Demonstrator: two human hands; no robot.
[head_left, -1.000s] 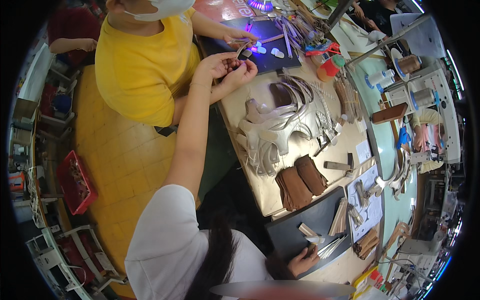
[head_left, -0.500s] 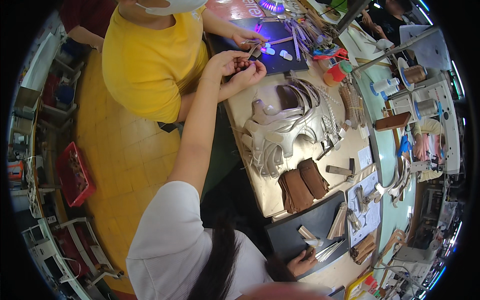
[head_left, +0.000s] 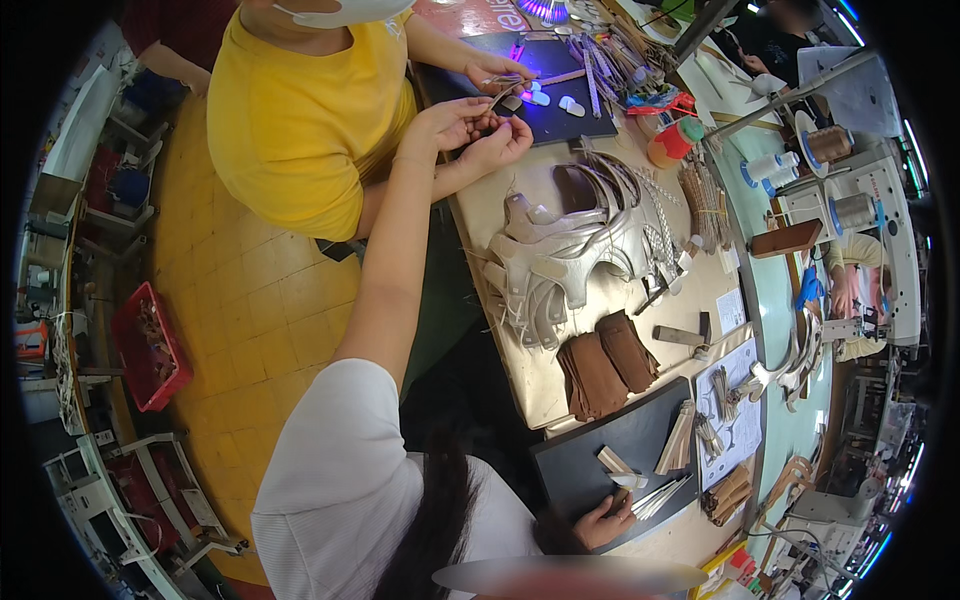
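My left arm stretches far forward, and my left hand pinches the end of a thin strip between its fingertips. Right beside it are both hands of a person in yellow: one hand almost meets my fingers, the other holds narrow strips farther off. Low in the picture, my right hand rests on a black board with loosely bent fingers and nothing visible in them. Close to its fingertips lie a small white piece, thin pale strips and tan strips.
Pale metallic cut pieces lie heaped mid-table, with brown folded stacks and a hammer nearer me. A red-and-orange bottle stands behind. A sewing machine is at right; a red crate sits on the floor at left.
My left hand and the strip at its fingertips have shifted slightly left and up. The co-worker's far hand has moved a little. My right hand has stayed at nearly the same spot.
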